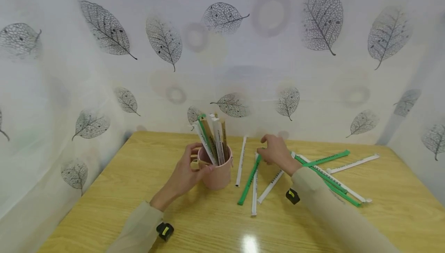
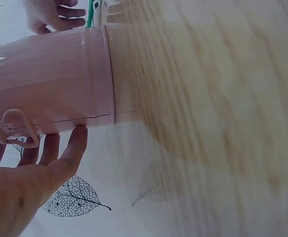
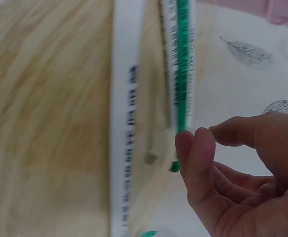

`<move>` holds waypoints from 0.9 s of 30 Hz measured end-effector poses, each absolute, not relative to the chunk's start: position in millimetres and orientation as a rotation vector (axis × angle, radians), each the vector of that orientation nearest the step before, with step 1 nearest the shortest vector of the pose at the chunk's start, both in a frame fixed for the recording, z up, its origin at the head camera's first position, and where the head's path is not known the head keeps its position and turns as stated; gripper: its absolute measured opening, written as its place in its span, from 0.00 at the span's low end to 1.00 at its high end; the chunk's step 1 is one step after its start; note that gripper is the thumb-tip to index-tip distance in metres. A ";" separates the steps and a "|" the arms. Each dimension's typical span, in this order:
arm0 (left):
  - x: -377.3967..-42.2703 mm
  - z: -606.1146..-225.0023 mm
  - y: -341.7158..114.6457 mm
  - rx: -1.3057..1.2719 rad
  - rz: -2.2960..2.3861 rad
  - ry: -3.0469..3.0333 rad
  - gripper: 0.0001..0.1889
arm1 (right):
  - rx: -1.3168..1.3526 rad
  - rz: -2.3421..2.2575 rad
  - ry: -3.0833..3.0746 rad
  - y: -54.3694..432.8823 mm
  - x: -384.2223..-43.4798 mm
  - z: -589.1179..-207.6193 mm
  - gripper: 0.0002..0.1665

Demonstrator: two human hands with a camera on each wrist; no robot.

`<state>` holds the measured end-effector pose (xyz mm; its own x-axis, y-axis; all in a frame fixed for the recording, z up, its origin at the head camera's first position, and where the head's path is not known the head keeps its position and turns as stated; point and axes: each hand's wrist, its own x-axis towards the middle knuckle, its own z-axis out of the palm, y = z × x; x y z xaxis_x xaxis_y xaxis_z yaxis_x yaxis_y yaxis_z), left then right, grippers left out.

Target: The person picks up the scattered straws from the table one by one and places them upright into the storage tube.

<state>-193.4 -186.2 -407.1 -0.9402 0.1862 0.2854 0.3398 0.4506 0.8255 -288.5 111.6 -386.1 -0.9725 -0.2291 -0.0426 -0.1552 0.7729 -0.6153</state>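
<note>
My left hand (image 1: 185, 174) grips a small pink bucket (image 1: 217, 177), thumb on the near side by the rim and fingers round its left. Several slim white, green and brown sticks (image 1: 218, 139) stand in the bucket. In the left wrist view, a wire loop handle (image 2: 22, 126) juts from its side. My right hand (image 1: 276, 153) hovers at the far end of a green paper-wrapped stick (image 1: 249, 181), which looks like a wrapped straw. In the right wrist view, the fingertips (image 3: 201, 143) overlap this stick, and no hold on it is visible. White wrapped sticks (image 1: 255, 195) lie beside it.
More white and green wrapped sticks (image 1: 332, 158) lie crossed on the wooden table (image 1: 187, 222), right of and under the right forearm. One white stick (image 1: 241, 162) lies just right of the bucket. A leaf-patterned curtain (image 1: 243, 60) rises behind the table's far edge.
</note>
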 end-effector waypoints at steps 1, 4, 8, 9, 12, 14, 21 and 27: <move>-193.6 -407.6 -186.4 -0.462 -1.501 -2.545 0.38 | -0.288 -0.967 2.833 112.4 -290.0 -389.6 0.29; -193.9 -408.7 -186.8 -0.453 -1.509 -2.549 0.38 | -0.272 -0.982 2.795 113.7 -293.6 -398.4 0.31; -194.6 -409.2 -187.4 -0.447 -1.514 -2.551 0.38 | -0.273 -1.046 2.774 113.0 -296.5 -402.9 0.34; -194.6 -409.2 -187.5 -0.446 -1.513 -2.552 0.38 | -0.263 -1.063 2.767 112.8 -296.6 -402.9 0.34; -194.1 -409.0 -187.7 -0.447 -1.514 -2.553 0.38 | -0.207 -1.120 2.751 114.6 -297.2 -403.8 0.35; -193.7 -408.6 -187.5 -0.448 -1.513 -2.553 0.37 | -0.165 -1.163 2.740 118.1 -297.9 -405.1 0.36; -192.2 -407.4 -187.3 -0.439 -1.512 -2.553 0.38 | -0.148 -1.279 2.795 138.7 -297.7 -403.2 0.34; -192.8 -408.4 -187.6 -0.443 -1.499 -2.545 0.37 | -0.183 -1.523 2.759 157.4 -290.5 -390.8 0.29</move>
<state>-192.8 -187.6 -408.4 -0.9443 0.1734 0.2798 0.3288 0.4557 0.8272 -290.5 157.4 -390.8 -0.9932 -0.0940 0.0692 -0.1086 0.5279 -0.8423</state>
